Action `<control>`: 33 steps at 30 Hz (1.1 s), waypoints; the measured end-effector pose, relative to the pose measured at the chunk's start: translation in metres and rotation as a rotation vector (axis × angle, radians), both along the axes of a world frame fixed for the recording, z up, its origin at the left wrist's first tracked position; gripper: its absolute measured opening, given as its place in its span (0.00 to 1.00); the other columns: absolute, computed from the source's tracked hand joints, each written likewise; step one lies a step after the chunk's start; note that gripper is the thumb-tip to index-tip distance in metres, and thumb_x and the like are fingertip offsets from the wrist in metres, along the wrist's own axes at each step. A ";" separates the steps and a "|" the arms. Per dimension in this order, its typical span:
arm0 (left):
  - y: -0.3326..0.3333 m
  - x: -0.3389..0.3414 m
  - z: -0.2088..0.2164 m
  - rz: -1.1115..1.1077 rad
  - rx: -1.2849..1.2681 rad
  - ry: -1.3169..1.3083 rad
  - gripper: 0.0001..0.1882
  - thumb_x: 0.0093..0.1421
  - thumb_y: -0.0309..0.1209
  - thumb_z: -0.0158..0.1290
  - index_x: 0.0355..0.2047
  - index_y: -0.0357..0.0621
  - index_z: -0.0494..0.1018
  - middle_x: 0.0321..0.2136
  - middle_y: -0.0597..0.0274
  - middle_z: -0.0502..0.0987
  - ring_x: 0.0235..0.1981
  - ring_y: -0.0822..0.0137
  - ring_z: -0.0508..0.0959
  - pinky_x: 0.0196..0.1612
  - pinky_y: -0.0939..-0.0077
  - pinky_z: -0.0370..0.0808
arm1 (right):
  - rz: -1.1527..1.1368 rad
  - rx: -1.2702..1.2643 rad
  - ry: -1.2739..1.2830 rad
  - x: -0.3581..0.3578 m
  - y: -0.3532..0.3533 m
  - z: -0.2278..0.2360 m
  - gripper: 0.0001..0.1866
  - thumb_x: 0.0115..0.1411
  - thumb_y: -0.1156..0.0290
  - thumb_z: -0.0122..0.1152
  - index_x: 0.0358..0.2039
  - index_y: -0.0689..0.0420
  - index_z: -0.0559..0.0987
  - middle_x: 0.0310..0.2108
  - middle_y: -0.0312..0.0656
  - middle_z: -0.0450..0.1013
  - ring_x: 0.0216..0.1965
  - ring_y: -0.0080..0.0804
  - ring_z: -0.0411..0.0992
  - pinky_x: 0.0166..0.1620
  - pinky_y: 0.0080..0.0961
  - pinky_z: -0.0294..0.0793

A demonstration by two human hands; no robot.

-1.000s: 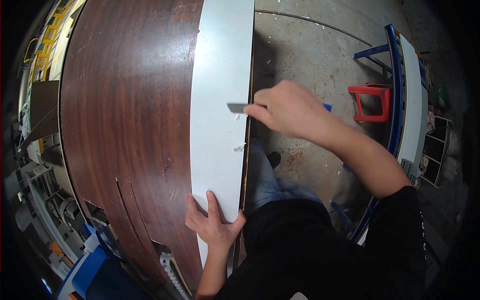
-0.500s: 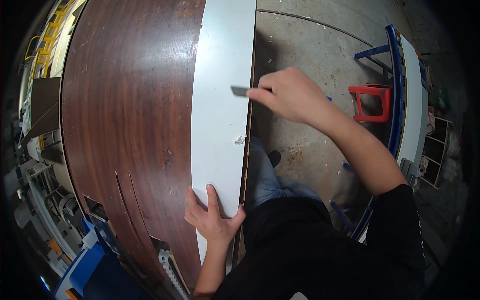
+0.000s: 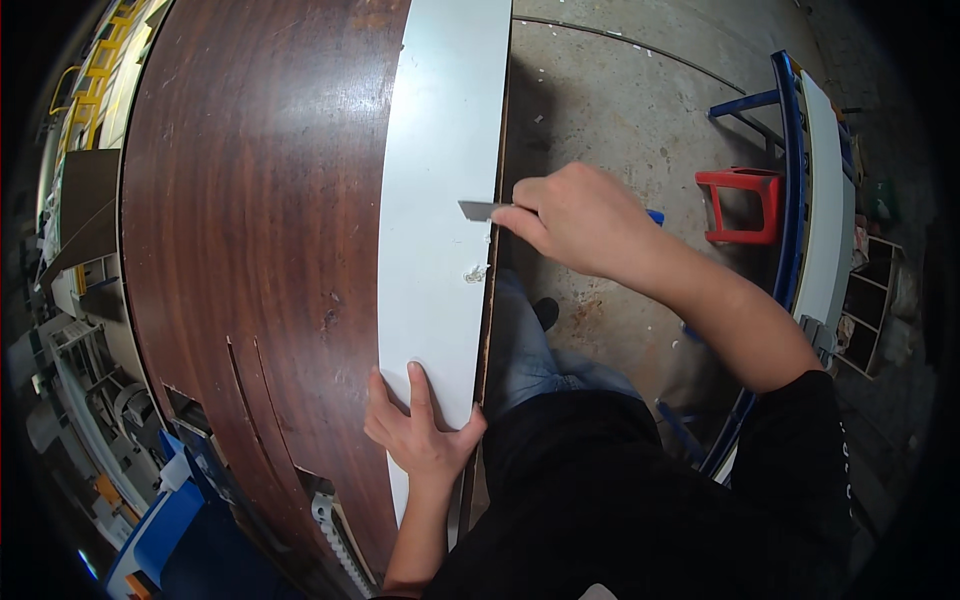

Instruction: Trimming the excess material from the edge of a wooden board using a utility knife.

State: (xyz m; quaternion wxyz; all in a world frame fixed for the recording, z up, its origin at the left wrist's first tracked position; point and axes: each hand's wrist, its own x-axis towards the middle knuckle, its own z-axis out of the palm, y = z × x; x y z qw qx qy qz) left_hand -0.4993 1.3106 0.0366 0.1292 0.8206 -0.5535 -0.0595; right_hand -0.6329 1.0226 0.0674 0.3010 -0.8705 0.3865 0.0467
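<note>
nearer the body than half a second ago, the bare right hand (image 3: 575,215) has its fingers closed on a flat grey metal blade (image 3: 474,210), its tip jutting left of them over a long white flat panel (image 3: 440,150). the bare left hand (image 3: 418,425) lies with fingers spread across the panel, gripping nothing; pale crumbly shavings (image 3: 476,274) sit beyond them. left of both hands' fingers spreads a glossy red-brown wood-grain tabletop (image 3: 250,250); right, a red plastic stool (image 3: 738,179) on grey concrete floor (image 3: 620,110).
</note>
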 end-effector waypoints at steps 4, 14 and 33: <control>-0.002 0.001 0.001 -0.009 -0.007 -0.029 0.49 0.37 0.46 0.67 0.62 0.47 0.67 0.61 0.28 0.60 0.52 0.38 0.67 0.51 0.52 0.63 | 0.012 0.063 0.032 0.002 -0.007 0.006 0.20 0.64 0.53 0.57 0.28 0.58 0.83 0.24 0.53 0.77 0.29 0.55 0.77 0.35 0.45 0.78; -0.003 0.001 0.002 -0.017 -0.025 -0.043 0.49 0.37 0.46 0.67 0.63 0.47 0.67 0.60 0.28 0.61 0.50 0.39 0.68 0.50 0.52 0.64 | -0.028 -0.024 -0.086 0.003 -0.007 -0.008 0.21 0.63 0.54 0.60 0.24 0.60 0.81 0.20 0.51 0.74 0.23 0.51 0.75 0.30 0.41 0.75; -0.002 0.002 0.001 -0.012 -0.019 -0.034 0.49 0.37 0.46 0.66 0.62 0.47 0.68 0.60 0.28 0.60 0.49 0.40 0.68 0.50 0.53 0.64 | 0.091 0.057 0.015 0.005 0.011 -0.008 0.20 0.64 0.51 0.57 0.30 0.56 0.84 0.25 0.50 0.79 0.29 0.51 0.79 0.37 0.44 0.80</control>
